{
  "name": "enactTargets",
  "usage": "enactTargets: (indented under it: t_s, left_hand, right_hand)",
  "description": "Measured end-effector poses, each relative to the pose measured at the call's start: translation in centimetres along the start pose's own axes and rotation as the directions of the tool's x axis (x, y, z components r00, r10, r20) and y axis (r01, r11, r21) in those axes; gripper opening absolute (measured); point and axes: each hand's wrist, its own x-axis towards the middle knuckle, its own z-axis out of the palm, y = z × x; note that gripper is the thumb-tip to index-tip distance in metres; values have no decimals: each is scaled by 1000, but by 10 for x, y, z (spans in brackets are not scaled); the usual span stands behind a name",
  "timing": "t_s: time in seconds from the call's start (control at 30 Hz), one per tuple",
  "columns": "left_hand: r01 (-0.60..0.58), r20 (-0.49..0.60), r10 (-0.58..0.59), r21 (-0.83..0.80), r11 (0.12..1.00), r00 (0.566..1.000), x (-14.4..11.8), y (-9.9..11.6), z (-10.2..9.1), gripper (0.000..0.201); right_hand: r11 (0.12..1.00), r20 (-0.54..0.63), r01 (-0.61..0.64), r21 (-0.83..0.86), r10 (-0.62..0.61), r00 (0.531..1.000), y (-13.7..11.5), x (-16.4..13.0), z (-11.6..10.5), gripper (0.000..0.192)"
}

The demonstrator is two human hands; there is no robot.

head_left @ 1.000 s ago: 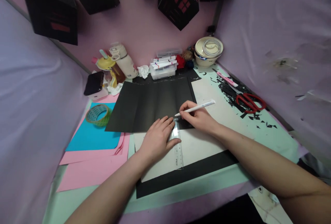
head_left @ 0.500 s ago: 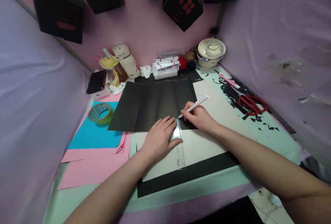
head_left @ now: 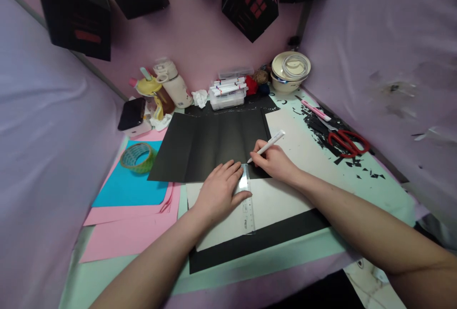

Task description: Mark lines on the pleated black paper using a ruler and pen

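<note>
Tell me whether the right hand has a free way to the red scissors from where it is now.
Probably yes. The right hand holds a white pen, so its fingers are taken, but between it and the red scissors lie only flat white paper and black paper scraps.

**Where everything lay on my table**

My left hand [head_left: 217, 190] pressed flat on the ruler [head_left: 246, 199], which lay across the near edge of the folded sheet [head_left: 210, 144]. My right hand [head_left: 273, 162], just right of the ruler, held the pen [head_left: 267, 145] with its tip on that sheet. The tape roll [head_left: 137, 157] sat to the left on stacked paper [head_left: 128, 223]. The scissors [head_left: 347, 141] lay far right among scraps. Behind the sheet stood the marker box [head_left: 228, 94], with bottles [head_left: 167, 85] left of it and a bowl [head_left: 290, 71] to its right.
</note>
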Motion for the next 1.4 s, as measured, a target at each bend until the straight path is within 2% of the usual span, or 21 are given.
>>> enactTargets:
  t_s: [0.13, 0.27, 0.37, 0.47, 0.57, 0.63, 0.87, 0.97, 1.07, 1.17, 1.27, 1.4]
  left_hand:
    - [-3, -1, 3, -3, 1000, 1000, 0, 0, 0, 61]
    - [-11, -4, 11, 12, 1000, 1000, -1, -1, 1, 61]
    - [-20, -17, 21, 32, 999, 1000, -2, -2, 3, 60]
    - [-34, -51, 37, 51, 998, 998, -3, -3, 4, 60]
    - [-40, -83, 46, 69, 997, 996, -4, -5, 4, 60]
    - [-32, -98, 40, 76, 997, 994, -5, -6, 4, 60]
    - [-10, -88, 17, 81, 997, 996, -4, -7, 3, 60]
    - [-8, -78, 14, 80, 997, 997, -4, -6, 3, 60]
    - [-7, -83, 13, 79, 997, 996, -4, -6, 3, 60]
    - [-11, -88, 18, 74, 997, 996, -5, -7, 4, 59]
    - [-14, -87, 20, 70, 997, 996, -5, -7, 5, 60]
    - [-13, -86, 19, 77, 997, 996, -5, -6, 5, 61]
  right_hand:
    - [999, -36, 31, 39, -29, 999, 1, -2, 0, 21]
    - [986, -40, 125, 112, -121, 992, 4, -3, -1, 17]
    - [972, 4, 232, -40, -232, 973, 7, -3, -1, 22]
    - [913, 128, 321, -252, -297, 946, 12, 0, -4, 34]
    - [860, 253, 348, -373, -267, 930, 17, 1, -13, 54]
    - [842, 291, 343, -416, -234, 928, 21, 2, -22, 59]
    - [848, 337, 255, -464, -97, 936, 33, 4, -67, 64]
    - [851, 310, 239, -468, -95, 946, 28, 4, -74, 61]
    - [844, 255, 319, -432, -226, 940, 17, 3, -66, 59]
    - [831, 264, 420, -365, -340, 902, 9, 2, -49, 53]
    - [831, 336, 455, -320, -349, 875, 10, 0, -33, 49]
    - [853, 366, 429, -297, -313, 876, 18, -2, -24, 47]
